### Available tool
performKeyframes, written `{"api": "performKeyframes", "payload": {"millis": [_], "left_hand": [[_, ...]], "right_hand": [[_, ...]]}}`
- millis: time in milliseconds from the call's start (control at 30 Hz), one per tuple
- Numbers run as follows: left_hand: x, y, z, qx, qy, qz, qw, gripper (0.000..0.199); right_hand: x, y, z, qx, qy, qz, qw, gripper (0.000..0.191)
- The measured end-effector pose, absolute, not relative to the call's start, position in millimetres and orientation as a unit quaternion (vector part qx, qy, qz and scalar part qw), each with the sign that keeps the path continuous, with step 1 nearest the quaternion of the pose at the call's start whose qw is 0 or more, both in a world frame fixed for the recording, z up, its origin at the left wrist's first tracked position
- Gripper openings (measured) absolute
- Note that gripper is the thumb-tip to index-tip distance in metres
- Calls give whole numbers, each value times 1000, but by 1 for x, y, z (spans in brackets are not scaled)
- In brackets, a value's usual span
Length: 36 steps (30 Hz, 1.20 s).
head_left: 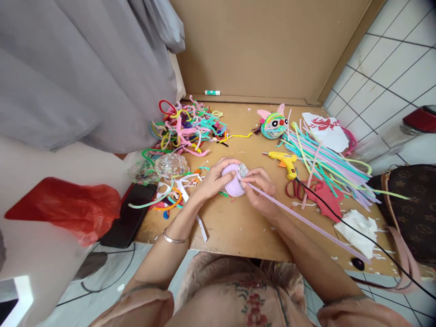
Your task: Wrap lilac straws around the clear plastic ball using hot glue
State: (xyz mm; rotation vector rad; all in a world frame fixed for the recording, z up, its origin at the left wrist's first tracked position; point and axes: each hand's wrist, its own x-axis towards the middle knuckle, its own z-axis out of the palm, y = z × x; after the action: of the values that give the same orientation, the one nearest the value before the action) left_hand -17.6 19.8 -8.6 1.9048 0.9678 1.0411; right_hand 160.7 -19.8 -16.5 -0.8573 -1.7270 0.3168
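Observation:
Near the middle of the table, my left hand (216, 178) is wrapped round a ball wound with lilac pipe cleaner (233, 185). A clear, shiny patch of the ball shows at its right end, by the fingers of my right hand (259, 187). Those fingers pinch a lilac pipe cleaner (306, 218) against the ball. Its long free end runs down to the right, over my right forearm. A yellow glue gun (284, 162) lies to the right of my hands, with red-handled scissors (295, 190) just below it.
Tangled pipe cleaners (184, 125) and a clear ball (171, 165) lie left. A decorated animal-faced ball (273, 123), straight pipe cleaners (323, 159), red felt (325, 197) and crumpled tissue (357, 231) are right. A black cable (357, 236) crosses the right side. A phone (126, 218) sits left.

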Motion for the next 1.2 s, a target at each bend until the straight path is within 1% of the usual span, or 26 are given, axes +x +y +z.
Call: {"api": "performKeyframes", "payload": {"millis": [300,667,900,1000,1067,1200], "left_hand": [[-17,19,-7,738,370,411,387,30],[-15,19,-9,739,361,425,378,28],[-13,15,-10,710,399,425,395,35],[-11,15,-12,702,394,435,402,29],[-10,15,-13,706,394,442,388,24],[-10,15,-12,729,390,465,316,18]], "right_hand": [[160,-20,-16,-368,-729,129,562,9],[158,-21,-18,-373,-721,128,570,8],[160,-21,-17,-386,-723,131,558,8],[160,-22,-16,-390,-716,134,563,7],[160,-21,-17,-392,-714,133,565,7],[160,-20,-19,-394,-709,128,570,7]]}}
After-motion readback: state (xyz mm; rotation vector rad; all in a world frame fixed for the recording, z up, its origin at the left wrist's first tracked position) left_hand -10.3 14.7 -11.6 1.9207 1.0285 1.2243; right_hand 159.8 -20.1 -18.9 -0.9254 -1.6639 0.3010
